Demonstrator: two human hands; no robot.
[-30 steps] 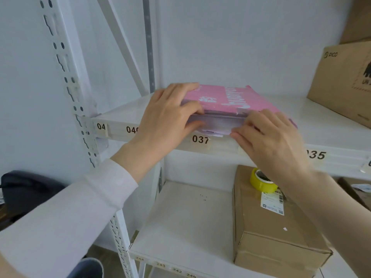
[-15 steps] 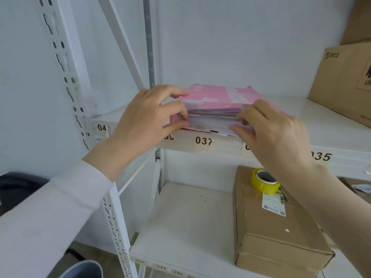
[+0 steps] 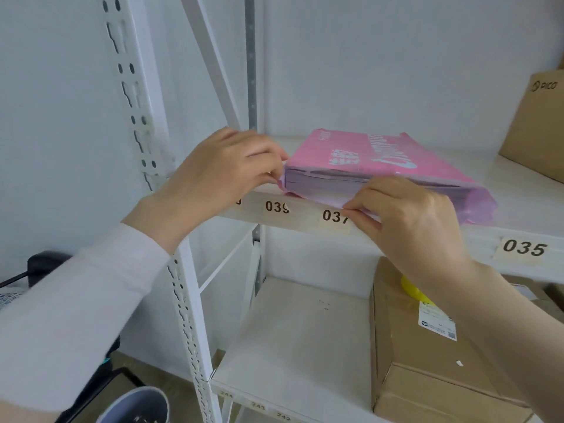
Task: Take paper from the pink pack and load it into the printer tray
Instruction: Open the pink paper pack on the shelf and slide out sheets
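Observation:
The pink pack point(image 3: 360, 151) lies flat on the upper white shelf point(image 3: 515, 190), its open end toward me with the stacked white paper point(image 3: 323, 181) showing. My left hand point(image 3: 222, 175) pinches the pack's left front corner. My right hand point(image 3: 406, 215) pinches the lower sheets at the open end, thumb on top and fingers under, over the shelf's front lip near label 037. No printer or tray is in view.
A brown cardboard box point(image 3: 427, 355) with a yellow tape roll point(image 3: 410, 288) sits on the lower shelf point(image 3: 299, 340). Another cardboard box point(image 3: 537, 126) stands at the upper shelf's right. The perforated white upright point(image 3: 183, 300) runs beside my left arm. A dark object point(image 3: 42, 264) is at far left.
My left hand slid from on top of the pack to its left front corner. My right hand shifted lower and now pinches the bottom sheets. The view moved left.

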